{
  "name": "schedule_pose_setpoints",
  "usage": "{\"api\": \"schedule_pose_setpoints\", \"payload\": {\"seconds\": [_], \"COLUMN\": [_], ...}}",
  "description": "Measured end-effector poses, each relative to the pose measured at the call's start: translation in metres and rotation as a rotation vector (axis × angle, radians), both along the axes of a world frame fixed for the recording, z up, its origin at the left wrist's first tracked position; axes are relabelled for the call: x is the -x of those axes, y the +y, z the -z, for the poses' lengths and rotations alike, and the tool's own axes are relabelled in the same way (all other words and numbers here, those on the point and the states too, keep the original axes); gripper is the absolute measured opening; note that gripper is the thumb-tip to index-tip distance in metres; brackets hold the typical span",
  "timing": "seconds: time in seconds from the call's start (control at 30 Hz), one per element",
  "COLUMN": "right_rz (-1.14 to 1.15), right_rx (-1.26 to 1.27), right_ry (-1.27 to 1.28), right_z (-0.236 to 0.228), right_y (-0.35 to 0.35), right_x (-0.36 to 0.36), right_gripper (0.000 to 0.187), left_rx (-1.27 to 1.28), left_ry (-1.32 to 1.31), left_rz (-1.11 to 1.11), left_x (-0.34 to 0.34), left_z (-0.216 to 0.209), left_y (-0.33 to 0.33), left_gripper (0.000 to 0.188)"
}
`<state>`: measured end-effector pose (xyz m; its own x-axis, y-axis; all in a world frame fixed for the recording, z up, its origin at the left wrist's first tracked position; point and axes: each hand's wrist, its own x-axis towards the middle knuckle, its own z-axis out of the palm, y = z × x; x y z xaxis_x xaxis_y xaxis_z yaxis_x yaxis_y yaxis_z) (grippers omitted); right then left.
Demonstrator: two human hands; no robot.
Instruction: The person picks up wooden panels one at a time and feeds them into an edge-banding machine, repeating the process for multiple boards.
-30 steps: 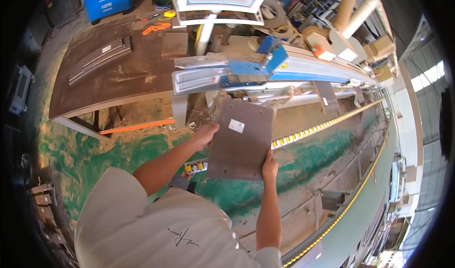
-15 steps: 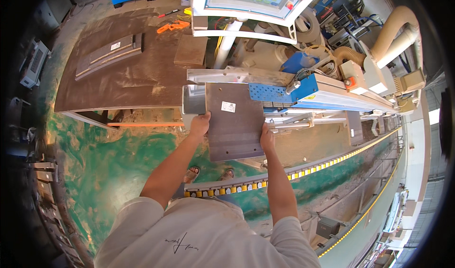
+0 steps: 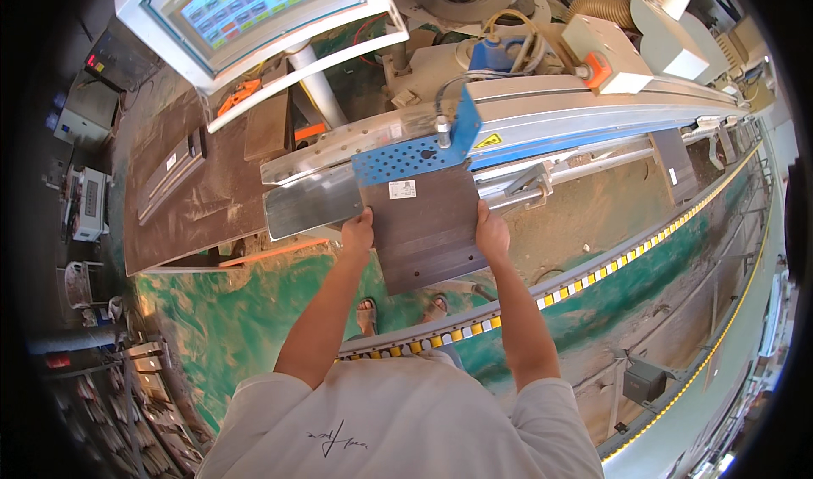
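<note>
A flat dark-brown panel (image 3: 432,238) with a white label sits in front of me, gripped on two sides. My left hand (image 3: 357,232) is closed on its left edge, thumb on top. On the right edge my right hand (image 3: 492,229) is closed in the same way; the fingers under the panel are hidden. The panel's far end lies under or against a blue perforated metal plate (image 3: 398,163) of the machine; I cannot tell which. Just left of the panel is a smooth metal machine bed (image 3: 309,203).
A control screen (image 3: 254,9) on a white post stands at the far left. Behind it a brown table (image 3: 220,204) bears stacked strips (image 3: 174,170). A long blue-and-silver machine rail (image 3: 593,110) runs right. A yellow-and-white roller track (image 3: 559,295) curves past me on the right.
The panel has slid under or against the blue perforated plate, which now covers its far edge. Both hands still hold it. The view has turned, shifting the screen leftward.
</note>
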<state>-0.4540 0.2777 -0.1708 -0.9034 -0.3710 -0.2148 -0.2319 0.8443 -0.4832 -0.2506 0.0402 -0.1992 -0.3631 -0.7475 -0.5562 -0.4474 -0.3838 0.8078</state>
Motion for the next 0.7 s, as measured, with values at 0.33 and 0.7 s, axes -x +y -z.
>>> {"api": "schedule_pose_setpoints", "payload": {"seconds": [0.33,0.7], "right_rz": [0.101,0.836], "right_rx": [-0.080,0.300], "right_ry": [0.004,0.081], "right_z": [-0.021,-0.052], "right_y": [0.060,0.342], "right_x": [0.076,-0.275], "right_gripper": [0.068,0.032], "left_rx": [-0.192,-0.043], "left_ry": [0.001,-0.017], "left_rz": [-0.047,0.059], "left_x": [0.100,0.218], "left_z": [-0.028,0.026], "left_y": [0.062,0.103], "left_gripper": [0.044,0.055]}}
